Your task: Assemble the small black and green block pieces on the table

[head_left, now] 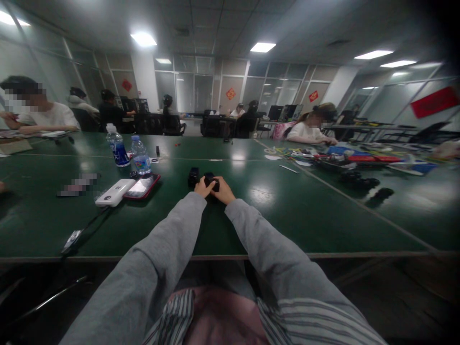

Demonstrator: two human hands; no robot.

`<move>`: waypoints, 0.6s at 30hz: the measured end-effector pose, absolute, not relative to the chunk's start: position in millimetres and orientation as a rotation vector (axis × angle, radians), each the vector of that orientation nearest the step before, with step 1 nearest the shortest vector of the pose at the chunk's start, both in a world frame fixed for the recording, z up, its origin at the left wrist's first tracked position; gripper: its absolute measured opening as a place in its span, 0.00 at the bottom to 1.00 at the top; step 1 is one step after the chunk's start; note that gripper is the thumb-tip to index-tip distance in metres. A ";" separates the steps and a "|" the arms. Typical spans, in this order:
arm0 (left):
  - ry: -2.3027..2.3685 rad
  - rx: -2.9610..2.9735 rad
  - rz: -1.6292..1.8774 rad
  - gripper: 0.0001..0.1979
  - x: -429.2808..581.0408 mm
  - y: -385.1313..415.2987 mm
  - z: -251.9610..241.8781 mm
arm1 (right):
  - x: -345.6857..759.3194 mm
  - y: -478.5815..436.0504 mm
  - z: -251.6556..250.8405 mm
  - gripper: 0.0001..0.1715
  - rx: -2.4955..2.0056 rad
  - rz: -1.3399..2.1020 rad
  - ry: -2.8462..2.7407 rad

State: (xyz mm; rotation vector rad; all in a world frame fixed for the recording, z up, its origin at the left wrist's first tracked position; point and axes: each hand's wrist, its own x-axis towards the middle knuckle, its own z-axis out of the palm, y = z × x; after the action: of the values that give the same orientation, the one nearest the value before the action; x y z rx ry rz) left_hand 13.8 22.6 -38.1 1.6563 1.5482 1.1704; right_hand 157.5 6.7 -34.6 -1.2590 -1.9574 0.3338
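Observation:
Both my hands meet in front of me over the green table [283,225]. My left hand [203,188] and my right hand [224,191] are closed around a small black box-like object [209,178], whose kind is too dark and small to make out. My fingers hide much of it. Just left of it and beyond my left hand, a second black block-shaped object [193,176] stands on the table, apart from my fingers.
To the left lie a white power bank [114,193] with a cable, a red-edged phone [143,187], and two plastic bottles [118,148]. A pen [288,169] and a cluttered pile [345,155] are at right. Several people sit around and beyond the table.

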 end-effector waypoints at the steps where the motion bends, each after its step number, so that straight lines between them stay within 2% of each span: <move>1: 1.528 1.647 1.188 0.37 13.5 22.6 -36.2 | 157.7 7.1 -35.3 0.33 -1.248 0.335 -1.953; 4: 1.481 1.626 1.216 0.38 12.4 22.3 -31.3 | 158.1 7.2 -36.1 0.35 -1.224 0.337 -1.943; 11: 1.608 1.482 1.216 0.30 13.6 25.5 -28.2 | 156.6 6.2 -35.5 0.35 -1.213 0.347 -1.953; 18: 1.587 1.443 1.200 0.31 9.8 33.3 -31.5 | 157.5 7.5 -36.0 0.35 -1.163 0.367 -1.969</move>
State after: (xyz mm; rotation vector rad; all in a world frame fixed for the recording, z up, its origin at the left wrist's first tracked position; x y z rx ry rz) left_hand 9.8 33.3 -31.5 1.4426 1.5868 1.1999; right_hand 157.5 7.5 -36.0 -1.1630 -1.9692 0.3669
